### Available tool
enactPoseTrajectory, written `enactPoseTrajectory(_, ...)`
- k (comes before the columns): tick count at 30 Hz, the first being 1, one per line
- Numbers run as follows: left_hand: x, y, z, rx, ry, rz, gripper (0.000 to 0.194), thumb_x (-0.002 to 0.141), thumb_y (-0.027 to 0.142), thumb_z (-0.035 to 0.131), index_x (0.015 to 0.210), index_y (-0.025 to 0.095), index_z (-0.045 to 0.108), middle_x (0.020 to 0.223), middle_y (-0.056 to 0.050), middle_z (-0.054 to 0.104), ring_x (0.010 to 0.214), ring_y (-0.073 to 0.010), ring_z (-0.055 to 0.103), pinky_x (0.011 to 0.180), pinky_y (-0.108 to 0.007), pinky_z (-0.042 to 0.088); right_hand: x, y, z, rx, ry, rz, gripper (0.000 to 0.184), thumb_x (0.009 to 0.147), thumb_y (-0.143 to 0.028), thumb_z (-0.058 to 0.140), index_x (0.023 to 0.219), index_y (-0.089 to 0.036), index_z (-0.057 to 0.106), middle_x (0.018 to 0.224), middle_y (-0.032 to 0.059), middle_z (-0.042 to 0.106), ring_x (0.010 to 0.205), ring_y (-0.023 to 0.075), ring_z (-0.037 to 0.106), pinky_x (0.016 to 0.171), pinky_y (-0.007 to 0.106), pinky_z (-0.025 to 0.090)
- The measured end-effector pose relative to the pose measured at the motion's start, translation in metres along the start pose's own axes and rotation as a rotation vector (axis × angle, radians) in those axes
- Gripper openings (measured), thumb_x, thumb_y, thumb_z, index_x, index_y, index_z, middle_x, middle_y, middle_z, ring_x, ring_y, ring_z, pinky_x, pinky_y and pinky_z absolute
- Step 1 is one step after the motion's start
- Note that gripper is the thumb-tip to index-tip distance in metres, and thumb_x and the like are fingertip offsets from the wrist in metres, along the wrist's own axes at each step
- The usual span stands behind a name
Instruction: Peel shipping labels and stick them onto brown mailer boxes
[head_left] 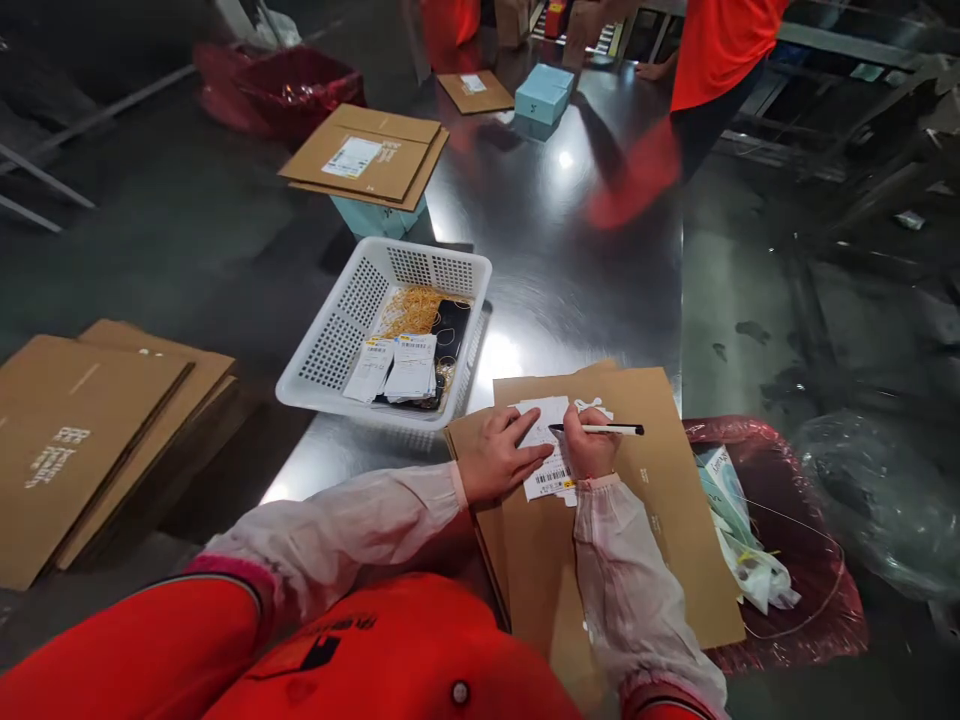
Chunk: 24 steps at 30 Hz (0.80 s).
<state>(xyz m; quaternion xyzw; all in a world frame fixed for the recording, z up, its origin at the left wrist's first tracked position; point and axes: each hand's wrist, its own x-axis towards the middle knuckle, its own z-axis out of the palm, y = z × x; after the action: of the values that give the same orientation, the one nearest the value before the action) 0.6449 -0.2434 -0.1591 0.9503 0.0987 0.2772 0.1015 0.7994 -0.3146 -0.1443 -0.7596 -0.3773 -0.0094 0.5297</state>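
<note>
My right hand [590, 447] grips a white pen with a black end [621, 430], its tip close to a printed paper slip [541, 432]. On the left side of that slip lies my left hand [496, 458], thumb and fingers stretched apart, resting on the paper. Several flat cardboard pieces [667, 520] are stacked beneath the slip and both hands. Just beyond my left hand stands a white perforated basket [319, 403]. Inside it are yellowish rubber bands [411, 303], a dark object [454, 325] and printed slips [411, 368].
More flattened cardboard [97, 430] lies at the left. Cardboard sheets [397, 165] rest on a light-blue box [379, 218]; another blue box [544, 92] sits farther back. A red-lined bin [825, 580] stands right of the metal table [525, 270]. A person in orange [720, 50] is across the table.
</note>
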Motion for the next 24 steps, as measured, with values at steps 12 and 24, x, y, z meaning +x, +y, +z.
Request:
enactPoseTrajectory(12,0.0011,0.0007,-0.0002,0.002,0.004,0.002,0.023,0.09,0.036,0.055,0.102,0.032,0.075,0.131,-0.013,0.052,0.108,-0.0289,0.043,0.088,-0.047,0.044,0.0014,0.0009,-0.0013,0.014,0.0,0.003,0.043,0.08,-0.032,0.051,0.045,-0.023,0.027,0.039,-0.0071,0.031,0.04,0.0092,0.031,0.046,0.027,0.031)
enactPoseTrajectory(24,-0.0007,-0.0001,0.001,-0.007,-0.003,0.003,0.023,0.091,0.035,0.055,0.104,0.033,0.074,0.133,-0.013,0.052,0.108,-0.029,0.044,0.087,-0.046,0.044,0.003,-0.001,-0.0039,-0.013,0.037,0.006,0.046,0.08,-0.034,0.053,0.042,-0.023,0.03,0.037,-0.0062,0.036,0.039,0.0088,0.032,0.048,0.027,0.036)
